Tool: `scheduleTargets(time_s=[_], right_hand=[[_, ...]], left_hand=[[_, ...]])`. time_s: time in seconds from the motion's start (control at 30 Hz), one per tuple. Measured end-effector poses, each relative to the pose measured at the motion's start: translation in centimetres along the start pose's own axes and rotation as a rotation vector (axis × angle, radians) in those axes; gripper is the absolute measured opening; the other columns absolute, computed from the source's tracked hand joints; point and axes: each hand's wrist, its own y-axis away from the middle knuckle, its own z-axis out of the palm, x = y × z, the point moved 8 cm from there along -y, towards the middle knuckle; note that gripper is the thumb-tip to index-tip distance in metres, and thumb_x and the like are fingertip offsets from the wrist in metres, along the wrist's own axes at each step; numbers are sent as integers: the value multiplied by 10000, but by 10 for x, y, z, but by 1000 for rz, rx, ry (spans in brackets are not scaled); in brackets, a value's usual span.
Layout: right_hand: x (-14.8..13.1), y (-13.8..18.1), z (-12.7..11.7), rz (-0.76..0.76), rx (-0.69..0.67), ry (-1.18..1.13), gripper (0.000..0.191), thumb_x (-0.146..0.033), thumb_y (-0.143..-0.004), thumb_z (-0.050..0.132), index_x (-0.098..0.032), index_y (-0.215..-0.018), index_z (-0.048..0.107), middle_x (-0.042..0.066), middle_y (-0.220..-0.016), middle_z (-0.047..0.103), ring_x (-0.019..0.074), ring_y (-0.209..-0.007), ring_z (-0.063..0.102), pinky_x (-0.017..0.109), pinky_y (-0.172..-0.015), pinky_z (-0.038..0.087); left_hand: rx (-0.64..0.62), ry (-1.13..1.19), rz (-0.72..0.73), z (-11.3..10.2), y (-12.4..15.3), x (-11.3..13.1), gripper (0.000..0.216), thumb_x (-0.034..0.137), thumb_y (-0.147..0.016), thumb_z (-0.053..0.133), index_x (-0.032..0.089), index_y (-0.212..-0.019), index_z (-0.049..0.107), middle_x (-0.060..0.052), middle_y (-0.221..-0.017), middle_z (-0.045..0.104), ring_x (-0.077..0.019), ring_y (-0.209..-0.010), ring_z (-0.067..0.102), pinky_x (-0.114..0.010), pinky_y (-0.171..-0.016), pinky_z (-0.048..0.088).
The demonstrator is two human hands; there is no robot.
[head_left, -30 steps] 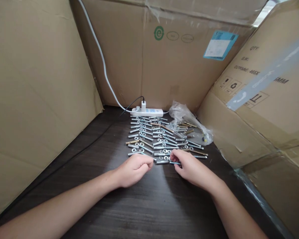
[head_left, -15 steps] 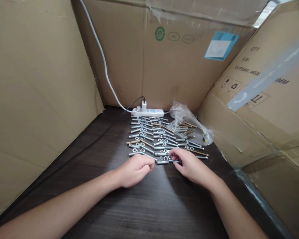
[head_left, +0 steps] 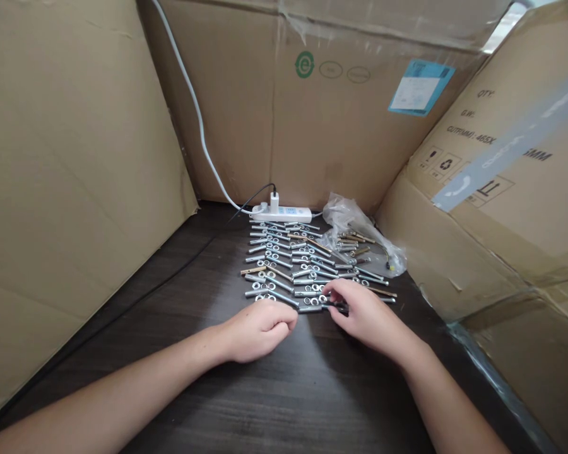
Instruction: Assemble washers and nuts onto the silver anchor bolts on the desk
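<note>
My left hand [head_left: 261, 331] is closed in a loose fist just in front of the nearest row of hardware. Its fingertips are hidden, so I cannot see whether it holds anything. Curled over the near right part of the rows, my right hand [head_left: 363, 312] has its thumb and index finger apart. Between them lie a nut [head_left: 322, 299] and part of a bolt, with the thumb close to the bolt. A metal sleeve [head_left: 310, 309] lies between the two hands. A silver bolt [head_left: 284, 299] points toward my left knuckles. Beyond are rows of sleeves, bolts, nuts and washers.
A white power strip [head_left: 284, 214] with a plugged-in adapter [head_left: 274, 202] stands behind the rows. A clear plastic bag [head_left: 348, 217] lies at the back right by several brass-coloured pieces. Cardboard walls [head_left: 236, 113] enclose the dark table [head_left: 265, 403]. A black cable [head_left: 170, 274] crosses the left side.
My left hand has drawn slightly back toward me, uncovering washers near the closest row. My right hand has barely moved, its fingers still around the nut and bolt.
</note>
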Motion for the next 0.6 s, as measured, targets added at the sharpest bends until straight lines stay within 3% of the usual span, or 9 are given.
scheduleTargets(time_s=[0.1,0.23,0.33,0.47,0.6], right_hand=[[-19,3,-14,-78,104,-3,144,-134,-816,507,-195,-925,579,32,-835,595,167,-773,552,288,-714,427],[-56,9,-17,-250,140,-81,79,-150,-834,512,-187,-854,579,19,-775,584,152,-732,529,276,-687,406],[-73,11,-6,-308,78,-114,68,-152,-815,536,-185,-833,592,19,-781,585,150,-736,521,274,-684,398],[-77,10,9,-288,-31,-107,103,-159,-791,569,-192,-873,622,21,-817,588,153,-763,519,274,-700,403],[-74,10,15,-266,-65,-84,131,-176,-791,573,-198,-906,633,28,-847,585,165,-793,508,282,-713,411]], left_hand=[[46,177,-91,0,-1,-2,146,103,-725,349,159,-599,397,20,-611,425,-117,-628,381,-243,-635,309],[32,860,-413,25,5,-16,118,97,-596,384,153,-680,447,31,-612,367,-94,-559,324,-211,-507,237],[7,1224,-535,45,10,-14,234,54,-537,437,140,-754,461,27,-676,415,-69,-565,369,-184,-488,230],[-12,1275,-538,56,10,-13,175,61,-604,506,135,-761,487,9,-635,504,-93,-567,480,-218,-561,377],[44,1286,-521,54,8,-18,113,87,-652,563,119,-751,519,-14,-691,561,-118,-625,565,-283,-696,452]])
